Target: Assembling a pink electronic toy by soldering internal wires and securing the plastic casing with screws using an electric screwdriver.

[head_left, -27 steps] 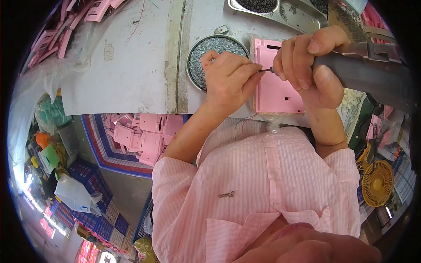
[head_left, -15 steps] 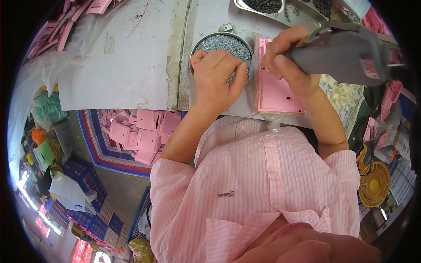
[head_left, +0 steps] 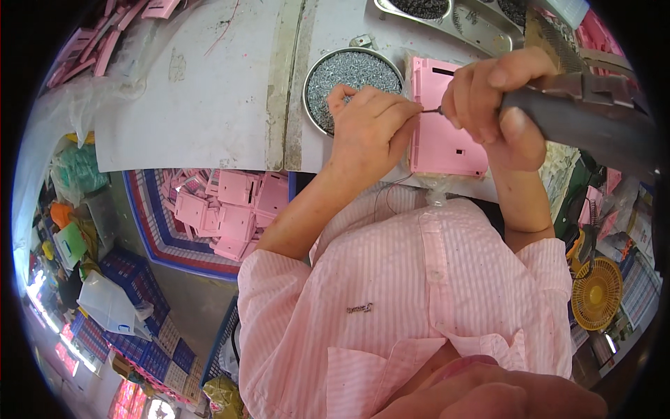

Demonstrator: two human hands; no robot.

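The right hand [head_left: 488, 105] wraps its fingers around a dark grey electric screwdriver [head_left: 579, 115], its bit [head_left: 431, 110] pointing toward nine o'clock. The left hand [head_left: 373, 129] has its fingers pinched narrow at the bit's tip; whether they hold a screw, I cannot tell. Both are above a pink plastic panel [head_left: 447, 143] on the tabletop [head_left: 195, 98]. From the panel, a round metal dish [head_left: 305, 93] of silvery screws [head_left: 352, 73] sits toward ten o'clock.
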